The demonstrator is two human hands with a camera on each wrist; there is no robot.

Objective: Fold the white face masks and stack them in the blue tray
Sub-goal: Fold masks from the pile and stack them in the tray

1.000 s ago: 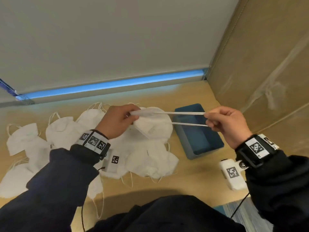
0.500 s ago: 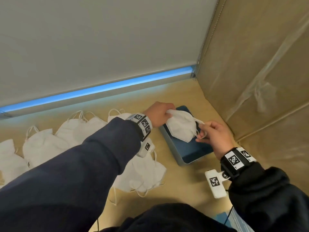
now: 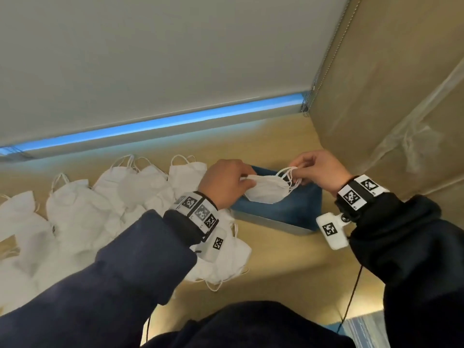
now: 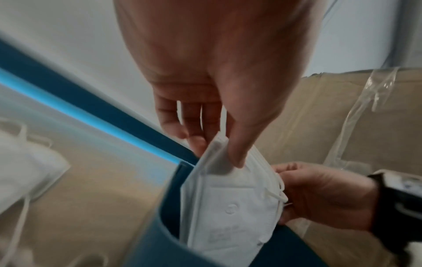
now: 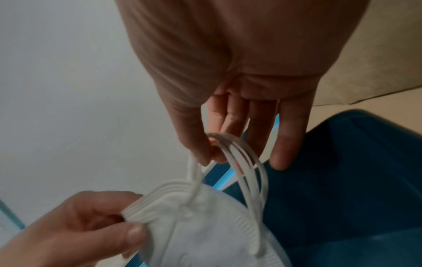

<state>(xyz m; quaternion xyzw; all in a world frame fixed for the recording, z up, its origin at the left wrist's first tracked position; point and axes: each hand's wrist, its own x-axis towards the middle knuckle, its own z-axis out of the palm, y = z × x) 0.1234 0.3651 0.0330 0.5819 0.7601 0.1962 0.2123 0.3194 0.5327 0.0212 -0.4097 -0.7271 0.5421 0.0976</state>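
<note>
White non-woven fabric: the mask I hold is folded flat and hangs over the tray, not yet set down. I judge it very light, soft and limp in the panel, with a stiffer seamed edge. That edge is the place to take hold; the ear loops are thin, elastic and likely to spring or snag.

My left hand pinches the upper seam between thumb and fingertips. My right hand pinches the gathered loops at the mask's other end, its remaining fingers loosely extended.

Compared with half a second ago, both hands are level across the tray and the mask is flatter and nearer horizontal, with the loops bunched. A second ago the loops were stretched taut between the hands, over the table.

Loose masks lie in a pile on the table to the left of the tray. A cardboard wall stands close on the right.
</note>
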